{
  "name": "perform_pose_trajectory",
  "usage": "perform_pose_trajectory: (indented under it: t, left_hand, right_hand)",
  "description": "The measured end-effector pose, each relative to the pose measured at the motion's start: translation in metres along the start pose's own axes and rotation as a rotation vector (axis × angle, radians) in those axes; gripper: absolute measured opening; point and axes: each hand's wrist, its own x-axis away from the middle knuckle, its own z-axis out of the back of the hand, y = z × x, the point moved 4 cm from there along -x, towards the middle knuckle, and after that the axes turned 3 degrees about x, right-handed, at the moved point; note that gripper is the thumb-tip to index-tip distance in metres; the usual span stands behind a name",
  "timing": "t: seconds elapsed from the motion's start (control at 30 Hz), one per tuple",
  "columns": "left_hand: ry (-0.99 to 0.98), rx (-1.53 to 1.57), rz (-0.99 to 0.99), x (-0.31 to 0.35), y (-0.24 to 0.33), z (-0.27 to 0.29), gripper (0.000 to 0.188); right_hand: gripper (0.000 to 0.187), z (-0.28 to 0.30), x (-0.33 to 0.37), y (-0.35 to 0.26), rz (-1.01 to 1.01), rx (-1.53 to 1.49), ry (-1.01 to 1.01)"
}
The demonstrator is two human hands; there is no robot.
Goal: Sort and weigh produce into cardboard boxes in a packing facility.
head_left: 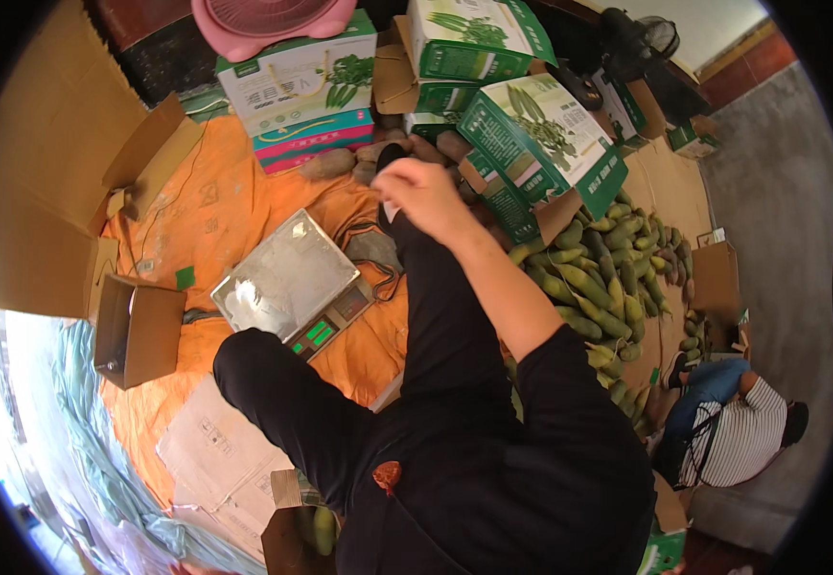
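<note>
My right hand is over my outstretched lower leg, near the dark shoe. Its fingers are curled in and slightly blurred; whether anything small is inside them is hidden. To its left lies a digital weighing scale with a bare metal plate and a lit green display. Several long green radishes are heaped to the right of my forearm. Brown, rounded root vegetables lie beyond my foot. My left hand cannot be made out; only a sliver of skin colour shows at the lower left edge.
Orange sheeting covers the floor under the scale. Printed green-and-white cartons stand ahead, one bearing a pink fan. A small brown box sits at left. An open carton holds radishes beside me. Another person is at right.
</note>
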Motion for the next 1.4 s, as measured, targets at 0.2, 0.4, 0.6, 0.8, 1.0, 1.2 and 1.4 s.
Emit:
perform_pose_trajectory:
  t: [0.2, 0.4, 0.6, 0.8, 1.0, 1.2, 1.4]
  left_hand:
    - [-0.322, 0.062, -0.123, 0.02, 0.266, -0.22, 0.029]
    - [-0.779, 0.404, -0.263, 0.08, 0.376, -0.347, 0.02]
    - [-1.017, 0.292, -0.431, 0.119, 0.406, -0.39, 0.018]
    - [-1.075, 0.104, -0.36, 0.123, 0.363, -0.4, 0.015]
    - [-1.047, 0.102, -0.326, 0.122, 0.359, -0.396, 0.014]
    - [-1.041, 0.126, -0.286, 0.118, 0.361, -0.392, 0.014]
    - [-1.025, 0.198, -0.257, 0.115, 0.352, -0.392, 0.015]
  right_hand:
    - [0.017, 0.129, 0.066, 0.097, -0.247, -0.247, 0.606]
    - [0.037, 0.185, 0.126, 0.189, -0.421, -0.285, 0.996]
    - [0.049, 0.21, 0.112, 0.204, -0.418, -0.264, 1.191]
    - [0.036, 0.226, 0.078, 0.221, -0.385, -0.383, 0.823]
    - [0.022, 0.225, 0.055, 0.181, -0.155, -0.266, 0.861]
    - [0.02, 0.219, 0.05, 0.052, 0.117, -0.362, 0.767]
    - [0.022, 0.201, 0.045, -0.031, 0.168, -0.473, 0.542]
